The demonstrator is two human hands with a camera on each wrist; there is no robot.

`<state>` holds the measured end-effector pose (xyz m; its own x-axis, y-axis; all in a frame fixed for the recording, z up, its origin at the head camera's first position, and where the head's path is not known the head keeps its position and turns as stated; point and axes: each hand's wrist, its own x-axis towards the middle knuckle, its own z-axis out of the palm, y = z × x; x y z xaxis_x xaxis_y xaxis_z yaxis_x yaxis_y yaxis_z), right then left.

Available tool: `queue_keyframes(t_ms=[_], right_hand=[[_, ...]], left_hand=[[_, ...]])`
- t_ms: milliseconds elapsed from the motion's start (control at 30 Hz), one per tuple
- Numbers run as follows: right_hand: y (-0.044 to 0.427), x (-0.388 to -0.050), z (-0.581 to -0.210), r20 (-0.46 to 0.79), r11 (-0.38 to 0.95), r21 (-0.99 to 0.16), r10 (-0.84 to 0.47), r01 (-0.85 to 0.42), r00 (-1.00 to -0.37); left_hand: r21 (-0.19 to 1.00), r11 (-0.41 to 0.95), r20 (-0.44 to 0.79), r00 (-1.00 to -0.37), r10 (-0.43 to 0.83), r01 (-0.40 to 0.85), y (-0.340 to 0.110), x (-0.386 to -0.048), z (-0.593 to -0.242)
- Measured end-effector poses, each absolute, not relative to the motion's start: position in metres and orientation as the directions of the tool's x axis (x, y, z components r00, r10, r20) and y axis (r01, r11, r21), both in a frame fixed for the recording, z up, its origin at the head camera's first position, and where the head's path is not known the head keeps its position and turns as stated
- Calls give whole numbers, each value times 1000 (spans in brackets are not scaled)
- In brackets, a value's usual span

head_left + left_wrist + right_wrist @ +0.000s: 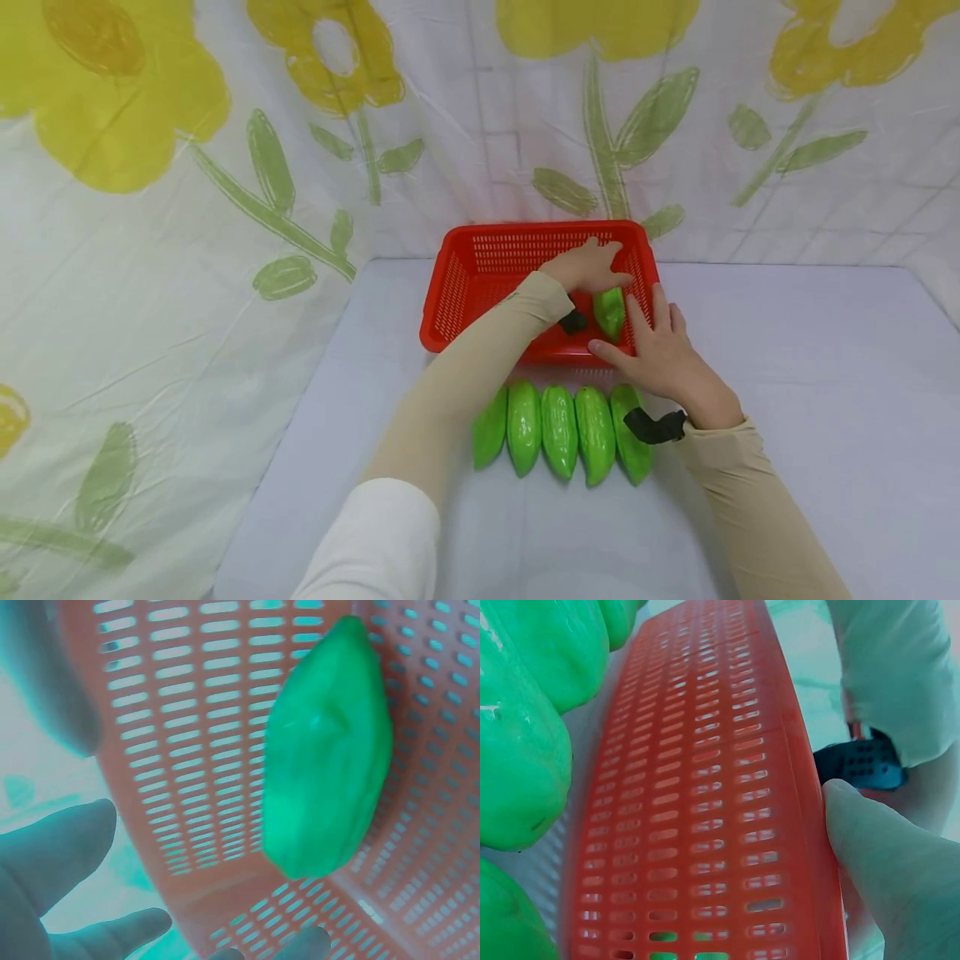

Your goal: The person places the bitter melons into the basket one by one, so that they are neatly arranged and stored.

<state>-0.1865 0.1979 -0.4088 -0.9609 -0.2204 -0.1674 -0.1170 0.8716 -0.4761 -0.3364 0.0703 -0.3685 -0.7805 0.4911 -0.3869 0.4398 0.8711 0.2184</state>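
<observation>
A: Room?
B: Pale table (795,375), space both sides of red perforated plastic basket (510,250); rim to clear.
A: Grip?
B: Left hand (588,265) spread over basket, empty. Right hand (663,354) straight-fingered at near right corner, no grasp.
A: Step?
B: Likely placing: row of five (559,429) in front, one glossy green pod (609,312) inside, right end. Next calls for backing out.

bright, even light; soft glints on the green pieces (559,432) before the red basket (555,357); wrist views cyan-tinted, hazy.
</observation>
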Motion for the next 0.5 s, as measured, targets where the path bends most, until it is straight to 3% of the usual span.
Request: queue_keyframes(t_ms=[500], right_hand=[[197, -187, -407, -185, 874, -475, -208, -98, -960]], left_hand=[[240, 843, -260, -805, 533, 481, 51, -313, -327]])
